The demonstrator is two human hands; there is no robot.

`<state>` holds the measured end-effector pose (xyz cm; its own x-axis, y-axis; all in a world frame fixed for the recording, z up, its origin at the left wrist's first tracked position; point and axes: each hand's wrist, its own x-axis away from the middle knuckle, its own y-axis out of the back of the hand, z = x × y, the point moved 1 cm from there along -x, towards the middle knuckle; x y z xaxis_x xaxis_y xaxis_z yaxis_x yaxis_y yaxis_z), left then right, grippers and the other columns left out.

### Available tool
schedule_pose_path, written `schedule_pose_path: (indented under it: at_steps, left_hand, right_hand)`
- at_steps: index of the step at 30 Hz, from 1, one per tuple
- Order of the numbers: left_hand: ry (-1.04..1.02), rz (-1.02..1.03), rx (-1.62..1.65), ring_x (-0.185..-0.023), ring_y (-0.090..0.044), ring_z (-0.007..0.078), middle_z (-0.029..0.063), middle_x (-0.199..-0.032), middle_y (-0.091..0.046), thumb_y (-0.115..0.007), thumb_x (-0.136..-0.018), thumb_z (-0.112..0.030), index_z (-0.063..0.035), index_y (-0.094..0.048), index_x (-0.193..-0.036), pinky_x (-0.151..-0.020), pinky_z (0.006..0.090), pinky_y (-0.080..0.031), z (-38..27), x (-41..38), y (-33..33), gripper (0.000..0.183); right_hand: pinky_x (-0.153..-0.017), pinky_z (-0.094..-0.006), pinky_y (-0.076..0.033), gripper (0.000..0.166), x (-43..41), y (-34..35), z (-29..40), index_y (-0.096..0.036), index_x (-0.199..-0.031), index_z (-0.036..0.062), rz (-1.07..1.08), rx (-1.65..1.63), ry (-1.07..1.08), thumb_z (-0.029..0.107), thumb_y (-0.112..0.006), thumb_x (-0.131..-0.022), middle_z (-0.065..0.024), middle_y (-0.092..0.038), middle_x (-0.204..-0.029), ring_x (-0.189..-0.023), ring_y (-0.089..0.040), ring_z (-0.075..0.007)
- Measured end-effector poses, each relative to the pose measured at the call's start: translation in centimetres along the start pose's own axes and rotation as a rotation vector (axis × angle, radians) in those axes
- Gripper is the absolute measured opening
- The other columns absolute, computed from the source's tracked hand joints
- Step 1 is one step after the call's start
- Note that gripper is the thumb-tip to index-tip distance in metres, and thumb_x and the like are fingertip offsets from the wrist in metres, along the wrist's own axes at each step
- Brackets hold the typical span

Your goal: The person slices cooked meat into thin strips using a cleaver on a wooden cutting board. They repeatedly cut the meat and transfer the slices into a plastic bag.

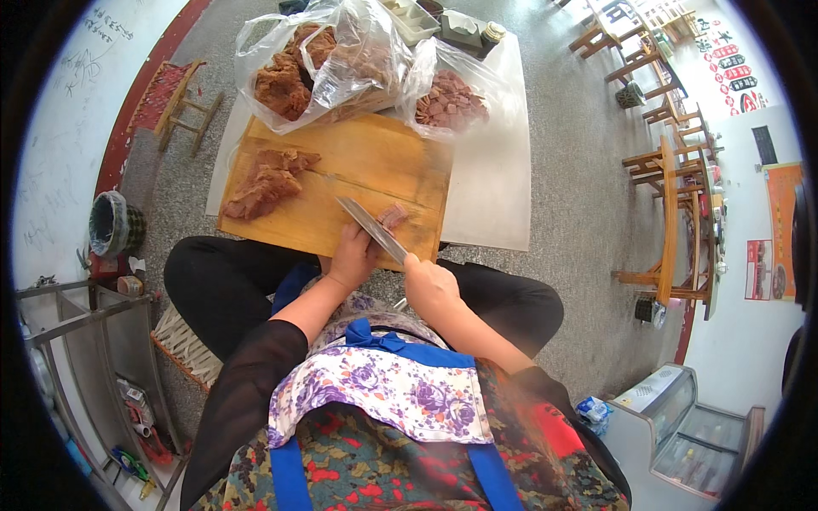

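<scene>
My right hand (pixel 431 281) grips the handle of a broad-bladed knife (pixel 370 227), probably a cleaver. Its blade slants across the near part of a wooden cutting board (pixel 383 150). Just left of the blade, my left hand (pixel 354 252) rests at the board's near edge with fingers bent; whatever lies under them is hidden. Cut slices of meat (pixel 392 216) lie against the blade's right side. Larger chunks of brown cooked meat (pixel 265 185) sit on the board's left half.
Beyond the board stand a clear plastic bag of large meat pieces (pixel 281 86) and another bag of cut meat (pixel 450 102). A jar (pixel 492 35) is at the far right corner of the pale tabletop (pixel 489 191). A metal rack (pixel 96 319) stands left; wooden tables (pixel 668 217) stand right.
</scene>
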<state>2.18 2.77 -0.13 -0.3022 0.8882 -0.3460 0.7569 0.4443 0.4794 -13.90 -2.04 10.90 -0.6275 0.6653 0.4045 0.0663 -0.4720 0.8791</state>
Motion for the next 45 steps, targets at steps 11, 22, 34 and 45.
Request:
schedule_pose_path:
  at_steps: [11, 22, 34, 45]
  left_hand:
    - [-0.002, -0.037, -0.060, -0.101, -0.053, 0.0423, 0.0191, -0.111, -0.058, -0.063, -0.082, 0.000, -0.0059, -0.064, -0.112, -0.088, 0.0480, -0.046, 0.3, 0.6, -0.4, 0.031]
    - [-0.042, -0.079, -0.051, -0.100, -0.053, 0.0422, 0.0195, -0.112, -0.058, -0.063, -0.081, 0.000, -0.0039, -0.064, -0.113, -0.087, 0.0479, -0.046, -0.5, 0.0, 0.0, 0.032]
    - [-0.010, -0.061, -0.015, -0.100, -0.054, 0.0426, 0.0196, -0.111, -0.059, -0.063, -0.081, 0.000, -0.0046, -0.064, -0.114, -0.087, 0.0476, -0.046, -0.4, 0.3, -0.1, 0.033]
    - [-0.007, -0.089, -0.078, -0.099, -0.054, 0.0424, 0.0189, -0.108, -0.059, -0.064, -0.081, -0.001, -0.0038, -0.065, -0.111, -0.086, 0.0471, -0.046, 0.1, 1.0, -0.1, 0.031]
  right_hand:
    - [-0.059, -0.0508, -0.052, 0.012, 0.5, -0.2, -0.5, -0.052, -0.089, 0.0038, -0.171, -0.032, 0.136, 0.015, -0.055, -0.091, -0.0204, -0.064, -0.073, -0.067, -0.065, -0.0399]
    - [-0.065, -0.0500, -0.053, 0.010, -2.8, -1.9, -0.6, -0.052, -0.093, 0.0037, -0.122, 0.009, 0.085, 0.012, -0.057, -0.088, -0.0203, -0.065, -0.075, -0.073, -0.067, -0.0395]
    - [-0.064, -0.0497, -0.053, 0.014, -1.8, -1.1, -0.5, -0.051, -0.095, 0.0032, -0.025, 0.008, 0.049, 0.013, -0.058, -0.088, -0.0213, -0.066, -0.078, -0.073, -0.067, -0.0397]
    - [-0.067, -0.0493, -0.054, 0.012, 0.9, 1.2, 0.0, -0.053, -0.096, 0.0038, -0.017, -0.014, 0.070, 0.013, -0.057, -0.088, -0.0214, -0.067, -0.082, -0.076, -0.068, -0.0394]
